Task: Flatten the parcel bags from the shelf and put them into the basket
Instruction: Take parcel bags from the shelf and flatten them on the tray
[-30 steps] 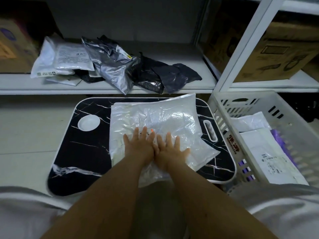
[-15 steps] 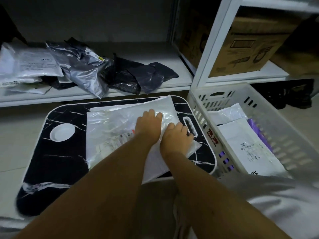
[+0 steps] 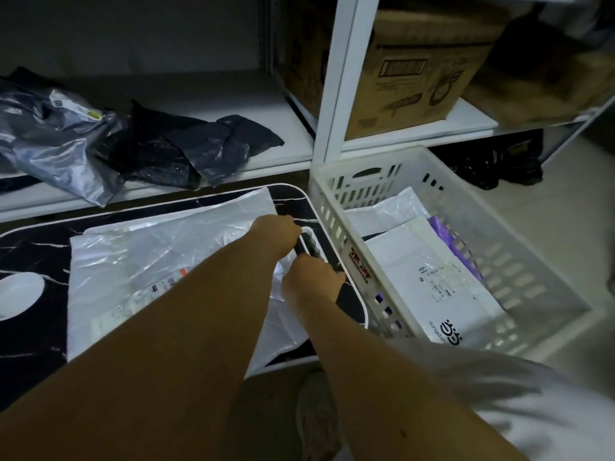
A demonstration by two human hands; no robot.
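White plastic parcel bag [image 3: 159,261] lies flattened; left hand [image 3: 276,234] and right hand [image 3: 311,277] grip its three-o'clock edge; next, probably, lifting it into the basket [image 3: 519,234].

Both hands at the right edge of the white parcel bag [image 3: 159,261] on the black marble-look tray [image 3: 30,331]. Left hand [image 3: 278,236] curled on the bag's edge by the tray's handle slot, right hand [image 3: 314,277] gripping just below it. White basket [image 3: 519,247] just right of the tray w/ flat bags inside. Silver bag [image 3: 56,144] & black bags [image 3: 186,151] on the shelf [image 3: 276,104]; cardboard box [image 3: 416,64] up right.
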